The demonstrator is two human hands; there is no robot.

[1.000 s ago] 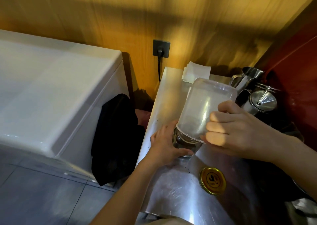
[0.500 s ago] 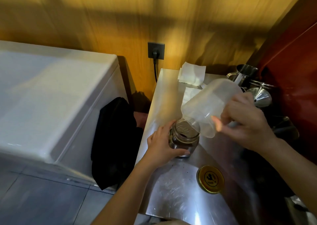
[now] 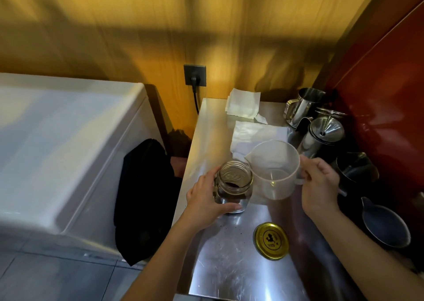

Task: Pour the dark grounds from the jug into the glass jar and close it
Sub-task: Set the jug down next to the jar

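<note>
Jar point(image 3: 234, 187) near counter point(image 3: 229, 266) left edge; lid point(image 3: 271, 241) apart.

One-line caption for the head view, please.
Left hand steadies open glass jar; right hand holds emptied jug upright.

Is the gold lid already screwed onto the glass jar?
No: the gold lid lies flat on the steel counter, nearer the camera than the open glass jar, which the left hand holds.

Bare forearms, no sleeves, jewellery
</note>
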